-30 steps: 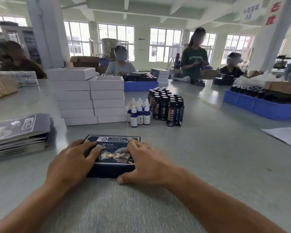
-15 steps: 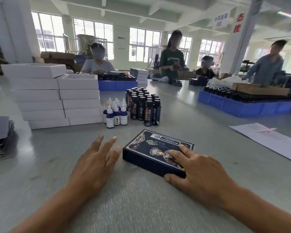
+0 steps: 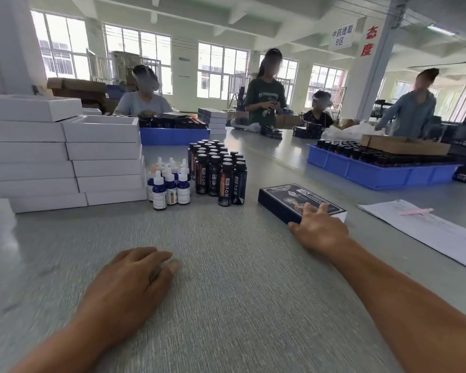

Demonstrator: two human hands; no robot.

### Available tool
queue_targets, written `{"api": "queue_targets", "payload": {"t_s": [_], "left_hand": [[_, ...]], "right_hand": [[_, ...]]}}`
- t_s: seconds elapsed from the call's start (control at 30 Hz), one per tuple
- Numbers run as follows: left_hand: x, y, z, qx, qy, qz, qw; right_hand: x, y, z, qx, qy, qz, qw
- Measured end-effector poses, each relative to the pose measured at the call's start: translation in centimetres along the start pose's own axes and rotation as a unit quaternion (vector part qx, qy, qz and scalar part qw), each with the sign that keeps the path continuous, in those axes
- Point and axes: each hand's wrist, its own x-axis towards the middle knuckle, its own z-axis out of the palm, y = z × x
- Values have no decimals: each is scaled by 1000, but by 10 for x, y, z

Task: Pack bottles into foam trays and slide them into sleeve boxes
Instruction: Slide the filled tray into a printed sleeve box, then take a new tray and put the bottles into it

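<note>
So your right hand [image 3: 319,229] is lying on the near corner of the dark sleeve box [image 3: 293,199], fingers stretched flat over the lid, thumb out along the near edge, not curled round anything; the box sits flat on the grey surface [image 3: 242,278], right of the middle, long axis running from far-left to near-right, white end face pointing right toward the paper sheet [image 3: 425,230]; there's a bare strip between the box and that sheet, and more bare surface between the box and the blue crate [image 3: 382,173] behind it; your left hand [image 3: 135,278] rests palm-down on the surface, fingers loose and holding nothing, well apart from the box; lots of open room between your two hands and in front of them; on the far side the dark bottles [image 3: 218,170] stand upright in a cluster just left of the box, the dropper bottles [image 3: 168,181] beside them, and the stacked white boxes [image 3: 65,154] wall off the left edge.
</note>
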Motion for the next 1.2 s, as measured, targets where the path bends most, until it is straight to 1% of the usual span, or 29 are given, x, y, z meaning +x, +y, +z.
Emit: {"api": "queue_targets", "payload": {"t_s": [0.13,0.33,0.47,0.63,0.73,0.83,0.97,1.0,1.03,1.07,1.1,1.2], "left_hand": [[3,1,-1,1,-3,5,1000],[3,0,1,-4,-9,0,1000],[3,0,0,3,-4,1,1000],[2,0,0,7,6,-1,1000],[2,0,0,7,6,-2,1000],[2,0,1,9,5,0,1000],[2,0,0,10,4,-2,1000],[2,1,0,11,3,0,1000],[2,1,0,12,2,0,1000],[1,2,-1,13,2,1,1000],[1,2,-1,15,3,1,1000],[0,3,-1,28,4,-3,1000]], "right_hand": [[27,-32,-1,8,-4,11,1000],[52,-73,1,-11,-8,30,999],[57,-79,4,-14,-6,35,999],[57,-75,5,31,-5,34,999],[50,-69,4,64,-5,10,998],[36,-66,3,89,39,-26,995],[9,-72,-3,36,173,-58,983],[2,-77,-6,40,199,-81,976],[-5,-83,-7,55,205,-109,971],[-11,-91,-8,81,193,-140,968],[-17,-100,-7,112,164,-169,965],[-34,-131,0,185,58,-242,951]]}}
